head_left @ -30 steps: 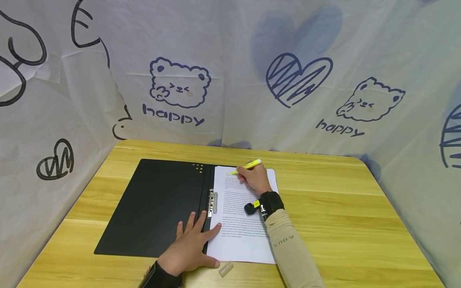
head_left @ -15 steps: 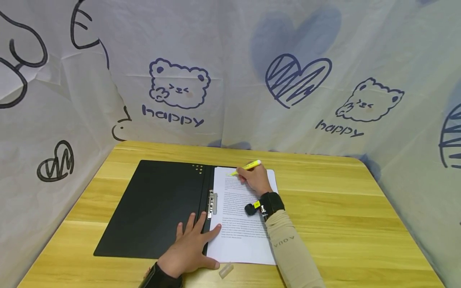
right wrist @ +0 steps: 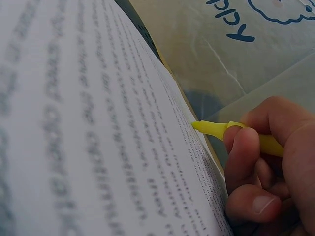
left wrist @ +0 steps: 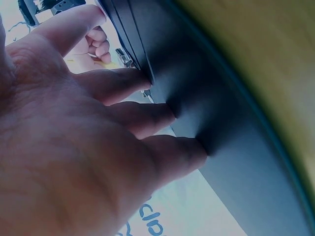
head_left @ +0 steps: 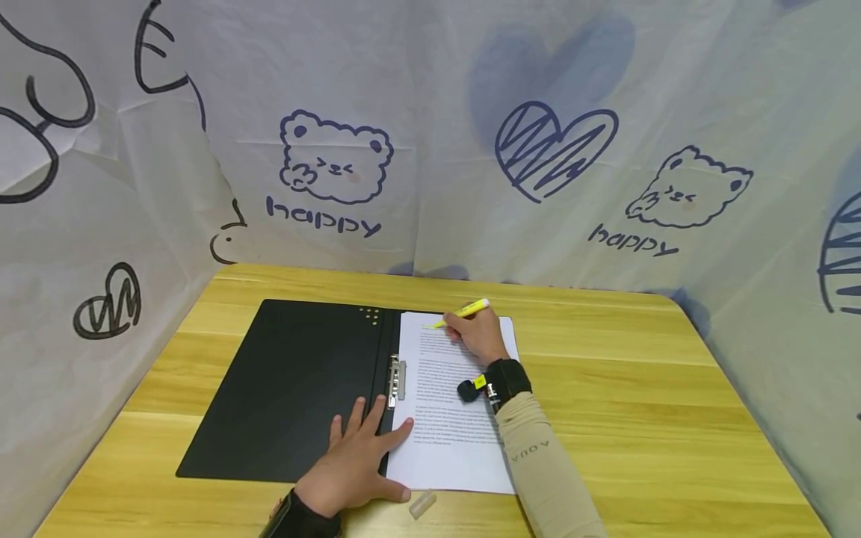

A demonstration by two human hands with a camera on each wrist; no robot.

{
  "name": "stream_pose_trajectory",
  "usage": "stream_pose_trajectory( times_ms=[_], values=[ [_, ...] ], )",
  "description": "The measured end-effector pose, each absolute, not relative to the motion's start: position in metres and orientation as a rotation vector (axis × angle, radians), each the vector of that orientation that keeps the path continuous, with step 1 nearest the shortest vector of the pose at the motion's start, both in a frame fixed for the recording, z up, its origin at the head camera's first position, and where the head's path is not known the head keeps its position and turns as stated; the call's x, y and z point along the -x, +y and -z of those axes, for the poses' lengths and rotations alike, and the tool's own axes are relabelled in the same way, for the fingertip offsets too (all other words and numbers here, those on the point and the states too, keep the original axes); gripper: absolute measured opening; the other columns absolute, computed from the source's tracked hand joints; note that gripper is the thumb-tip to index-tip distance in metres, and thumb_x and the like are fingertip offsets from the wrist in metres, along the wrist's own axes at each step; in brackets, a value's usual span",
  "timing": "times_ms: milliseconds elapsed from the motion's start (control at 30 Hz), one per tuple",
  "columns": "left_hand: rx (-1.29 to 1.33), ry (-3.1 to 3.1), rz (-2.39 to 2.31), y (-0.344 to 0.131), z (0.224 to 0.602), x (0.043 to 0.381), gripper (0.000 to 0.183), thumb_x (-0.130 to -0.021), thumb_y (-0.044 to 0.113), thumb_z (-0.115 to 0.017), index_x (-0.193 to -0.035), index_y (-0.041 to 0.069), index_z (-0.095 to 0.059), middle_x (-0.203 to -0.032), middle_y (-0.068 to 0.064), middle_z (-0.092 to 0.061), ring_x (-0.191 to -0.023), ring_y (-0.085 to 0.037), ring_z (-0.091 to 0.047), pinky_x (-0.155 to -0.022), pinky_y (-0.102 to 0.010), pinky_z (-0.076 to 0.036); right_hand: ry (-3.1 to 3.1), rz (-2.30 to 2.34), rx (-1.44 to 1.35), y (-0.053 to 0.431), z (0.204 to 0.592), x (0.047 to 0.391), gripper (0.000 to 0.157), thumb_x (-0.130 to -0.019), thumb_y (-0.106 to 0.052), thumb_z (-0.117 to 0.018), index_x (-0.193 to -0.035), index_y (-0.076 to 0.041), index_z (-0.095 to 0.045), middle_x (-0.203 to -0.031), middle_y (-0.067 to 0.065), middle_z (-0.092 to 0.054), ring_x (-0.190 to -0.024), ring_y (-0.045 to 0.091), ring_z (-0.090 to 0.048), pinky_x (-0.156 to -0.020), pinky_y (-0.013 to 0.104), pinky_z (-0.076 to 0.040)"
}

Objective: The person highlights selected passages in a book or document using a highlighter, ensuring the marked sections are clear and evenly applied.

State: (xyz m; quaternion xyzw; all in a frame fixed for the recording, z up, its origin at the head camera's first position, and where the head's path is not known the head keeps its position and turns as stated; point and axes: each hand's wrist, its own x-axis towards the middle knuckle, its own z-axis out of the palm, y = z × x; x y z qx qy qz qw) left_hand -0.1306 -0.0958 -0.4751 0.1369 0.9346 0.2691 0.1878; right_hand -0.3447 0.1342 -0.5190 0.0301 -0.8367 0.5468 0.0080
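In the head view my right hand [head_left: 479, 334] pinches a yellow highlighter [head_left: 476, 307] over the top lines of a printed sheet of paper [head_left: 449, 467]. The right wrist view shows the highlighter's tip [right wrist: 197, 125] at the page, close to the text; whether it touches is hard to tell. An opened black clip folder [head_left: 289, 381] lies under the paper, with a metal clip [head_left: 397, 381] along the paper's left edge. My left hand [head_left: 353, 459] is spread with straight fingers across the folder's spine and the paper's lower left. Its fingertips [left wrist: 199, 147] press on the black cover in the left wrist view.
A clear highlighter cap [head_left: 422, 505] lies on the wooden table [head_left: 632, 388] just below the paper's bottom edge, near my left thumb. White cloth [head_left: 430, 90] with drawn bears and hearts hangs behind and beside the table.
Hardly anything differs. The right hand and the highlighter have shifted very slightly to the right along the top of the page; the left hand stays in place.
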Motion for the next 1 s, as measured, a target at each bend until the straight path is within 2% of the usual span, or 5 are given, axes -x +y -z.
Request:
stream_pose_trajectory(
  times_ms=[233, 567, 733, 867, 1000],
  values=[
    [-0.388, 2.632, -0.751, -0.0949, 0.4776, 0.1305, 0.094, -0.074, 0.049, -0.09, -0.156, 0.023, -0.051, -0.17, -0.024, -0.016, -0.155, -0.052, -0.001, -0.114, -0.078, -0.002, -2.62, -1.722, -0.075, 0.1357, 0.5198, 0.345, 0.027, -0.093, -0.031, -0.077, -0.08, -0.008, -0.074, -0.066, 0.006, -0.069, -0.057, 0.018, -0.062, -0.067, 0.029, -0.048],
    [-0.386, 2.637, -0.751, -0.0946, 0.4796, 0.1315, 0.094, -0.073, 0.049, -0.091, -0.155, 0.024, -0.051, -0.17, -0.024, -0.015, -0.155, -0.052, -0.001, -0.114, -0.078, -0.001, -2.603, -1.728, -0.081, 0.1364, 0.5186, 0.3458, 0.025, -0.093, -0.029, -0.076, -0.081, -0.008, -0.07, -0.066, 0.006, -0.068, -0.054, 0.016, -0.058, -0.052, 0.027, -0.038],
    [-0.392, 2.631, -0.752, -0.0947, 0.481, 0.1313, 0.094, -0.073, 0.049, -0.09, -0.155, 0.024, -0.051, -0.17, -0.024, -0.016, -0.155, -0.053, -0.002, -0.113, -0.079, -0.002, -2.622, -1.761, -0.027, 0.1367, 0.5181, 0.3446, 0.025, -0.093, -0.029, -0.075, -0.082, -0.008, -0.071, -0.066, 0.006, -0.069, -0.051, 0.014, -0.056, -0.045, 0.025, -0.038],
    [-0.39, 2.629, -0.749, -0.0947, 0.4801, 0.1312, 0.094, -0.074, 0.049, -0.09, -0.156, 0.024, -0.051, -0.17, -0.024, -0.015, -0.155, -0.052, -0.001, -0.114, -0.079, -0.001, -2.627, -1.763, -0.013, 0.1373, 0.5187, 0.3452, 0.026, -0.094, -0.03, -0.075, -0.081, -0.008, -0.072, -0.066, 0.006, -0.068, -0.05, 0.013, -0.055, -0.045, 0.025, -0.041],
    [-0.394, 2.639, -0.741, -0.0946, 0.4792, 0.1312, 0.094, -0.074, 0.049, -0.09, -0.155, 0.024, -0.051, -0.17, -0.024, -0.015, -0.155, -0.053, -0.002, -0.114, -0.079, -0.002, -2.615, -1.73, -0.066, 0.1385, 0.5186, 0.3454, 0.025, -0.094, -0.029, -0.076, -0.08, -0.008, -0.071, -0.065, 0.005, -0.068, -0.053, 0.015, -0.058, -0.052, 0.026, -0.043]
  ],
)
